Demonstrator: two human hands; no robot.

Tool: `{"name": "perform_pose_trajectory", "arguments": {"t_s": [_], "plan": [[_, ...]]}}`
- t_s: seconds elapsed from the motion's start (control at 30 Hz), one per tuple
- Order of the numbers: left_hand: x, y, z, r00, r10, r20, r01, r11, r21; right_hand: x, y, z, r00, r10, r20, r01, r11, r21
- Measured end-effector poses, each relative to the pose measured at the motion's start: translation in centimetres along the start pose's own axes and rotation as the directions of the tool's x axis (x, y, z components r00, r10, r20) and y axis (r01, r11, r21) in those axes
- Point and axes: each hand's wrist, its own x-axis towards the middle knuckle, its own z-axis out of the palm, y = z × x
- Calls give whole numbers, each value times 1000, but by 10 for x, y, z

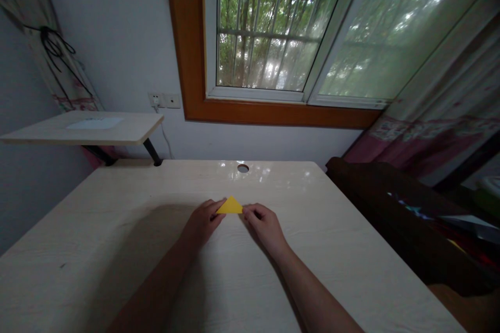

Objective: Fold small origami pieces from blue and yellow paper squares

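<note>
A small yellow triangle of folded paper (230, 206) is held between my two hands over the middle of the desk, its point facing the window. My left hand (203, 221) grips the triangle's left corner, with the thumb below and the fingers above it. At the right corner, my right hand (263, 223) pinches the paper between thumb and curled fingers. Both forearms reach in from the bottom of the view. Whether the paper touches the desktop I cannot tell.
The pale wooden desk (332, 281) has a round cable hole (242, 168) near its back edge. A raised shelf (117, 135) on black legs stands at the back left, bearing a white sheet (96, 123). Dark furniture (375, 208) holding assorted items adjoins the right side.
</note>
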Motion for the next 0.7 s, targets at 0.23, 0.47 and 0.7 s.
{"name": "perform_pose_trajectory", "arguments": {"t_s": [0.23, 0.47, 0.7], "plan": [[0, 1, -1, 1000, -6, 12, 6, 1000, 1, 0, 4, 0, 1000, -6, 6, 6, 1000, -26], [0, -2, 0, 999, -21, 39, 21, 1000, 5, 0, 4, 0, 999, -34, 13, 35, 999, -41], [1, 3, -2, 998, -33, 51, 33, 999, 8, 1, 3, -1, 999, -31, 18, 32, 998, -49]]}}
